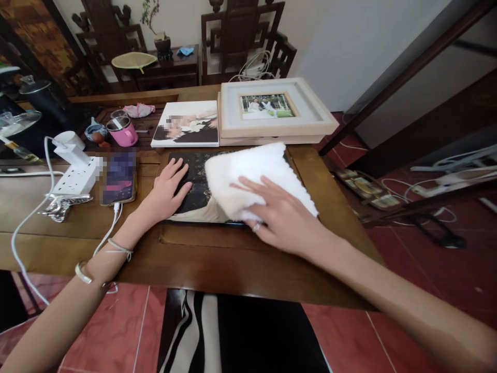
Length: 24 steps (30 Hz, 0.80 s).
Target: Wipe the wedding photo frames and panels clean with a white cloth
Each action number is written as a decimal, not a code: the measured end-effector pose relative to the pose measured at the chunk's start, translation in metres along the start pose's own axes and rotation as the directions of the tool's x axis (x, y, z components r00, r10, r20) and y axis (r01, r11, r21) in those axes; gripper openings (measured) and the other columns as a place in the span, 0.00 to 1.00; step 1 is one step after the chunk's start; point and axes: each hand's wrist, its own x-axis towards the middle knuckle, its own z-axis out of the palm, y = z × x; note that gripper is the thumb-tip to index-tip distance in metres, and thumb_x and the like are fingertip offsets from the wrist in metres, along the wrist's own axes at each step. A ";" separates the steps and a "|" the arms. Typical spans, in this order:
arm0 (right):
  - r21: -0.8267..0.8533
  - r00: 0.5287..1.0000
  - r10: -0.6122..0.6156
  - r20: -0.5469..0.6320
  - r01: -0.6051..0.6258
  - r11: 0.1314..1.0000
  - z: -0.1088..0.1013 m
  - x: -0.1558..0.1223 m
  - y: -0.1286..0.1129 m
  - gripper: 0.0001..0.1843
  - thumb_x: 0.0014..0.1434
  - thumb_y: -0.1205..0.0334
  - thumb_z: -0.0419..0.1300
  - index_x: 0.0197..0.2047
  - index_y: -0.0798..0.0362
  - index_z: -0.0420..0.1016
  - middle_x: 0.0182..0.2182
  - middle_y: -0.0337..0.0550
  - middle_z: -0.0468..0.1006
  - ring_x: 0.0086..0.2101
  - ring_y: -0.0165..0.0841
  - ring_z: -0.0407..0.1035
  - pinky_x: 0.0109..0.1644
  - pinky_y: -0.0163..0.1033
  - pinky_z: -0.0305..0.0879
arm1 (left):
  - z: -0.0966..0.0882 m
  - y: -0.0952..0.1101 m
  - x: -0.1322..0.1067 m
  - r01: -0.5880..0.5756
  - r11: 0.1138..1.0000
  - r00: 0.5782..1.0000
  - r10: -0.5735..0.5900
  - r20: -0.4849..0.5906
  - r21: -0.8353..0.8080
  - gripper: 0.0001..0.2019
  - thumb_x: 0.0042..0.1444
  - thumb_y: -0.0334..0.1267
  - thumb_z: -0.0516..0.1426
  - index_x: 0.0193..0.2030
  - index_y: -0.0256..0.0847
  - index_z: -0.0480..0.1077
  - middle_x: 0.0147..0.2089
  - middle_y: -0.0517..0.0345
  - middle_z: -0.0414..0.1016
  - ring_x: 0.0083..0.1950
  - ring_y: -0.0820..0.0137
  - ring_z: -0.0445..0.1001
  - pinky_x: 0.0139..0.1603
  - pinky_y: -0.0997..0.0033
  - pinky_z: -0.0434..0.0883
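A dark glossy photo panel [196, 178] lies flat on the wooden table [217, 259]. My left hand [169, 184] rests open on the panel's left part, fingers spread, pressing it down. A white fluffy towel [252, 171] covers the panel's right part. My right hand [277, 212] lies flat on the towel's near edge with fingers stretched out, a ring on one finger. Bracelets circle my left wrist.
A white framed photo [272, 109] and an unframed print [188, 124] sit at the table's far side. Left of the panel are a phone [118, 178] on a cable, a white power strip [75, 176], and a pink mug [122, 130]. Red tile floor lies right.
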 end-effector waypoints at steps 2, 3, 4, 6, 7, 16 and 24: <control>-0.046 0.996 0.087 -0.035 -0.088 0.995 0.005 0.006 0.022 0.14 0.57 0.71 0.56 0.43 0.52 0.80 0.59 0.54 0.71 0.61 0.49 0.60 0.63 0.63 0.58 | 0.003 0.001 -0.003 -0.004 1.000 1.000 0.004 0.000 -0.003 0.27 0.65 0.46 0.45 0.68 0.37 0.56 0.74 0.42 0.48 0.75 0.54 0.42 0.69 0.38 0.50; -0.065 0.990 0.134 -0.048 -0.137 0.988 0.008 0.009 0.032 0.13 0.59 0.70 0.56 0.44 0.53 0.79 0.59 0.54 0.71 0.61 0.49 0.61 0.63 0.63 0.59 | 0.004 0.001 -0.004 -0.004 1.000 1.000 0.004 0.002 -0.003 0.27 0.65 0.46 0.45 0.68 0.37 0.56 0.74 0.42 0.48 0.75 0.54 0.42 0.68 0.38 0.50; -0.079 0.982 0.178 -0.057 -0.182 0.980 0.012 0.013 0.040 0.13 0.60 0.68 0.56 0.45 0.53 0.79 0.59 0.55 0.71 0.60 0.50 0.62 0.62 0.63 0.60 | 0.006 0.001 -0.006 -0.001 1.000 1.000 0.001 0.003 -0.003 0.28 0.65 0.46 0.45 0.68 0.37 0.56 0.74 0.42 0.48 0.75 0.54 0.42 0.68 0.37 0.50; -0.093 0.969 0.239 -0.066 -0.244 0.965 0.016 0.020 0.051 0.13 0.61 0.66 0.56 0.47 0.54 0.78 0.58 0.57 0.72 0.60 0.51 0.63 0.61 0.64 0.61 | 0.008 0.001 -0.007 0.005 1.000 1.000 -0.005 0.006 -0.001 0.28 0.65 0.46 0.45 0.68 0.35 0.56 0.74 0.42 0.48 0.75 0.55 0.42 0.69 0.38 0.49; -0.096 0.966 0.249 -0.066 -0.255 0.962 0.018 0.021 0.053 0.13 0.62 0.66 0.55 0.47 0.55 0.78 0.58 0.58 0.72 0.60 0.52 0.62 0.61 0.64 0.61 | 0.009 0.001 -0.008 0.007 1.000 1.000 -0.007 0.006 0.001 0.28 0.65 0.46 0.45 0.68 0.34 0.56 0.74 0.41 0.48 0.75 0.55 0.42 0.69 0.39 0.49; 0.029 1.000 -0.016 -0.005 0.016 0.999 -0.004 -0.016 -0.008 0.12 0.55 0.73 0.54 0.28 0.53 0.77 0.62 0.56 0.66 0.64 0.51 0.54 0.64 0.69 0.52 | -0.002 0.000 0.003 -0.002 1.000 1.000 0.002 -0.001 -0.003 0.27 0.65 0.46 0.45 0.68 0.37 0.56 0.74 0.42 0.49 0.75 0.55 0.42 0.69 0.40 0.50; -0.006 0.997 -0.074 0.021 0.075 0.997 -0.003 -0.013 -0.001 0.11 0.55 0.73 0.56 0.29 0.52 0.77 0.61 0.55 0.67 0.63 0.51 0.56 0.63 0.66 0.56 | 0.001 -0.003 0.008 -0.009 1.000 1.000 0.009 -0.006 0.004 0.27 0.65 0.46 0.46 0.68 0.36 0.56 0.74 0.42 0.49 0.75 0.55 0.43 0.70 0.41 0.50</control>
